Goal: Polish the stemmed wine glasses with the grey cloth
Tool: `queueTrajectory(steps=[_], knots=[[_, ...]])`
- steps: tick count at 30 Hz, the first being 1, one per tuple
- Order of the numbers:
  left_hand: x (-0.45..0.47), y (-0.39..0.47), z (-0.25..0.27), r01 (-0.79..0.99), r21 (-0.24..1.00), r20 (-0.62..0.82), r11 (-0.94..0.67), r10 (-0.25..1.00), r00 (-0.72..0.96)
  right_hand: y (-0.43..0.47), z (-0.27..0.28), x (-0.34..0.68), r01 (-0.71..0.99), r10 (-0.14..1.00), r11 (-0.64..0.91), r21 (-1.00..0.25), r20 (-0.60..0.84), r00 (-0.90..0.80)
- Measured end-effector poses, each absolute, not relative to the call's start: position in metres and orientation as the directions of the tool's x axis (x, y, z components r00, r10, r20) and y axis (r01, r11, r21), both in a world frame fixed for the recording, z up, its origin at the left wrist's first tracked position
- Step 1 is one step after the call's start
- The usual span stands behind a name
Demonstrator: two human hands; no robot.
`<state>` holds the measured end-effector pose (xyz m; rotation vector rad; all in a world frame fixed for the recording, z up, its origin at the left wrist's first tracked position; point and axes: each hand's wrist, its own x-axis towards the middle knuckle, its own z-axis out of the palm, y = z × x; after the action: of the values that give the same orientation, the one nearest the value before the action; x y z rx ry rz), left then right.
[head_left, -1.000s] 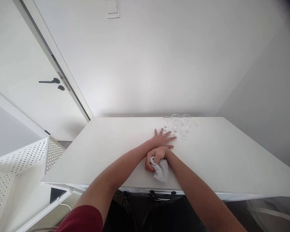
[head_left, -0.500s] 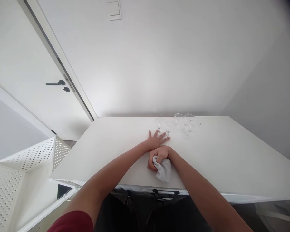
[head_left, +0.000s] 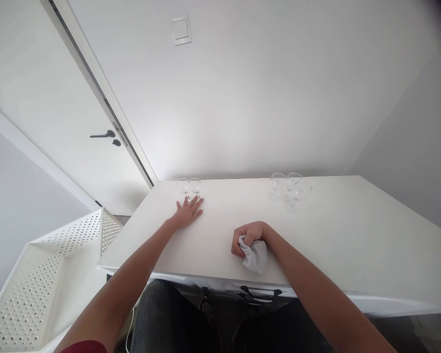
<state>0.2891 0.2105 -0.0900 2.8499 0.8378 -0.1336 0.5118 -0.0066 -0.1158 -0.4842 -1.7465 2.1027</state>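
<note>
Two clear stemmed glasses stand side by side near the back edge of the white tabletop, a left one [head_left: 183, 188] and a right one [head_left: 195, 187]. My left hand [head_left: 186, 214] lies palm down with its fingers spread, the fingertips at the feet of these glasses. Whether it presses on the feet is hard to make out. Closer to the front edge, my right hand [head_left: 245, 236] is closed in a fist around a crumpled white cloth [head_left: 256, 258], which hangs out on the tabletop below the fist.
Several more clear glasses [head_left: 290, 189] stand grouped right of centre at the back of the white table [head_left: 338, 230]. A wall with a light switch [head_left: 181, 30] rises behind. At left are a door handle [head_left: 103, 134] and a white perforated container [head_left: 24, 289].
My left hand and two glasses have moved to the left, away from the group of glasses. My right hand still grips the cloth in about the same place. The view has shifted slightly.
</note>
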Motion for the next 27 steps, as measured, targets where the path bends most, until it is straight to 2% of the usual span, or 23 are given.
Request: queueTrajectory(steps=[8, 16, 20, 21, 24, 25, 27], knots=[[0.290, 0.204, -0.090, 0.548, 0.113, -0.128, -0.829, 0.535, 0.835, -0.006, -0.120, 0.513, -0.070, 0.501, -0.137, -0.988, -0.008, -0.866], [0.288, 0.176, -0.093, 0.630, 0.002, -0.055, -0.777, 0.629, 0.776, -0.007, -0.116, 0.512, -0.063, 0.476, -0.148, -0.987, -0.015, -0.879], [0.286, 0.157, -0.078, 0.706, 0.040, 0.009, -0.707, 0.707, 0.707, -0.007, -0.115, 0.513, -0.034, 0.460, -0.126, -0.991, -0.028, -0.887], [0.289, 0.150, -0.071, 0.690, 0.062, 0.043, -0.721, 0.693, 0.720, -0.006, -0.115, 0.513, -0.029, 0.459, -0.118, -0.993, -0.028, -0.888], [0.316, 0.117, -0.048, 0.497, 0.123, 0.099, -0.859, 0.509, 0.855, -0.004, -0.115, 0.514, -0.004, 0.471, -0.078, -0.997, -0.033, -0.882], [0.331, 0.102, -0.041, 0.354, 0.150, 0.137, -0.923, 0.374, 0.917, -0.003, -0.114, 0.515, 0.017, 0.475, -0.057, -0.998, -0.041, -0.879], [0.367, 0.073, -0.032, 0.166, 0.180, 0.170, -0.970, 0.196, 0.966, -0.003, -0.109, 0.515, 0.084, 0.496, 0.003, -0.996, -0.071, -0.865]])
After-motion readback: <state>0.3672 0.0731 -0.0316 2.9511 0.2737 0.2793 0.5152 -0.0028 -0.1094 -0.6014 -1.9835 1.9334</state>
